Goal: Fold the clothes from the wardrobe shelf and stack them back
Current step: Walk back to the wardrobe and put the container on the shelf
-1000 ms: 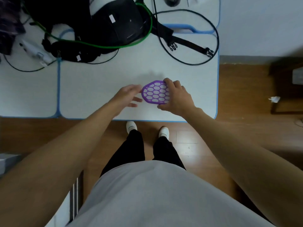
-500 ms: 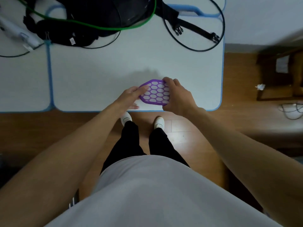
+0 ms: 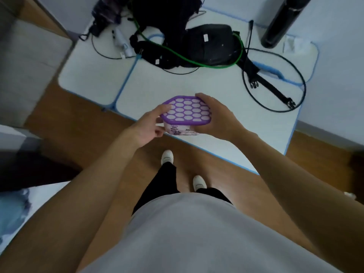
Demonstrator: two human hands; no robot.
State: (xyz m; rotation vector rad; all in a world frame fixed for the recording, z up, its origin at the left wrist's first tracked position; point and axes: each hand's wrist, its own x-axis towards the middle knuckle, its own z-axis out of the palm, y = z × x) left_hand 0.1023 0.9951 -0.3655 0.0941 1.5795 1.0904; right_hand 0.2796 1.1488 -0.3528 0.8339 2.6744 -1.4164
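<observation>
Fingers of left hand (image 3: 146, 128) and right hand (image 3: 219, 117) grasp purple-lidded tub (image 3: 187, 112), lid up, long axis crosswise.

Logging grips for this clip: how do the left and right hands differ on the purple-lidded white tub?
The left hand pinches the white plastic tub with a purple honeycomb lid at its left corner, fingertips on the lid; the right hand wraps its right side, fingers curled over the far rim. Both grip the same tub.

Two hands (image 3: 149, 125) (image 3: 218, 119), one purple-lidded tub (image 3: 187, 111), one black bag (image 3: 208, 44), one bottle (image 3: 281, 20)
</observation>
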